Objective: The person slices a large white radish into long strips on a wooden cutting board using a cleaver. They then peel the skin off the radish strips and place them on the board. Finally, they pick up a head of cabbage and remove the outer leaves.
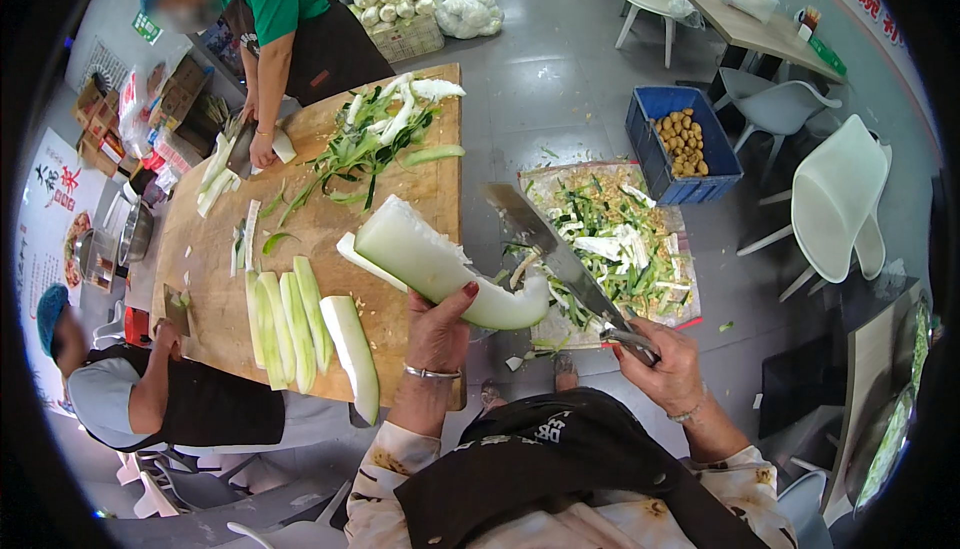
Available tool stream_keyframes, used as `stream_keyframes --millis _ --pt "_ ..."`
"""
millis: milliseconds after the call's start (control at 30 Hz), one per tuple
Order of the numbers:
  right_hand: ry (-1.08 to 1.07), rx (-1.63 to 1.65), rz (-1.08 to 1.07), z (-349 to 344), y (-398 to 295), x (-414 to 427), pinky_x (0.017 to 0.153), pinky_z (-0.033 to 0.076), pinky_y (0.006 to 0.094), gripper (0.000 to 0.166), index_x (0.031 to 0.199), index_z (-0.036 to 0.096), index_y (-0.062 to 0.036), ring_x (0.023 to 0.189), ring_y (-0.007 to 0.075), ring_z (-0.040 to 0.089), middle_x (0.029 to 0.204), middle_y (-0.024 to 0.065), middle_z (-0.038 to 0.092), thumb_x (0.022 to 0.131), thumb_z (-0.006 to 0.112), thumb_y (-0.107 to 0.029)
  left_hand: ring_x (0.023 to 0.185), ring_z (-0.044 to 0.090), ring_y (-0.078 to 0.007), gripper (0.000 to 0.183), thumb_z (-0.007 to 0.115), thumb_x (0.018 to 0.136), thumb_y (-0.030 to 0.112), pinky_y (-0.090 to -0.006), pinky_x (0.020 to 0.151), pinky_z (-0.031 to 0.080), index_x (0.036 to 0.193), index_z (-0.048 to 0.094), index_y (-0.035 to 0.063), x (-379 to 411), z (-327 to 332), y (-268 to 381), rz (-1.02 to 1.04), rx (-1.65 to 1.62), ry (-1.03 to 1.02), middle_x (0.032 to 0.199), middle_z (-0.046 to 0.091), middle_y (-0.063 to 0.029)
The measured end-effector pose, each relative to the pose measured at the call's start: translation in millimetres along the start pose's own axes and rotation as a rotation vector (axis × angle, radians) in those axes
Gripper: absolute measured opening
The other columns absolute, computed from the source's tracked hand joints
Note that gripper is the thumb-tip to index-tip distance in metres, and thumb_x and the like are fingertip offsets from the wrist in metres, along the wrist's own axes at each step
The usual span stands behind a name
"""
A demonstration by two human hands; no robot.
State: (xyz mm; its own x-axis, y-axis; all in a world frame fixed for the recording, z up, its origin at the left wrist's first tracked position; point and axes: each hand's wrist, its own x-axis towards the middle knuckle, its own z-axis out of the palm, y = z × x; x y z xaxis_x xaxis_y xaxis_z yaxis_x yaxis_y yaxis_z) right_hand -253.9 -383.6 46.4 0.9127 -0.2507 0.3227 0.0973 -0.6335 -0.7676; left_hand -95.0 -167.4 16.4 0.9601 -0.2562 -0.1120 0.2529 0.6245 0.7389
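My left hand grips a long peeled piece of winter melon, pale green outside with white, ragged flesh along its inner side. Its far end lies over the wooden table, and its curved near end hangs past the table's edge. In my right hand is the handle of a cleaver. The broad blade points up and to the left, close beside the melon's curved end; whether they touch I cannot tell. Below them on the floor lies a sack strewn with green peelings, white pith and seeds.
Pale green melon strips and a thicker melon piece lie on the table near a peel heap. Two co-workers with cleavers stand at its other sides. A blue crate of potatoes and white chairs stand to the right.
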Motion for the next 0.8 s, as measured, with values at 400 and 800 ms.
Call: stream_keyframes --millis 400,800 --pt "-0.116 -0.012 -0.112 -17.7 -20.4 -0.4 0.054 0.049 0.0306 0.036 0.096 0.059 0.0011 0.059 0.0228 0.061 0.071 0.0098 0.062 0.063 0.070 -0.005 0.094 0.058 -0.0205 0.044 0.062 0.069 -0.013 -0.0350 0.086 0.047 0.109 0.054 0.0045 -0.8 3.9 -5.2 0.075 0.217 -0.054 0.102 0.059 -0.0070" --pt "-0.160 0.025 -0.170 -31.9 -23.1 -13.2 0.055 0.050 0.0319 0.046 0.100 0.055 0.0022 0.064 0.0245 0.062 0.076 0.0088 0.063 0.058 0.071 -0.007 0.106 0.053 -0.0282 0.054 0.049 0.083 0.046 -0.0427 0.094 0.040 0.125 0.041 0.0122 8.3 -43.3 -46.4 0.138 0.419 -0.109 0.118 0.052 -0.0096"
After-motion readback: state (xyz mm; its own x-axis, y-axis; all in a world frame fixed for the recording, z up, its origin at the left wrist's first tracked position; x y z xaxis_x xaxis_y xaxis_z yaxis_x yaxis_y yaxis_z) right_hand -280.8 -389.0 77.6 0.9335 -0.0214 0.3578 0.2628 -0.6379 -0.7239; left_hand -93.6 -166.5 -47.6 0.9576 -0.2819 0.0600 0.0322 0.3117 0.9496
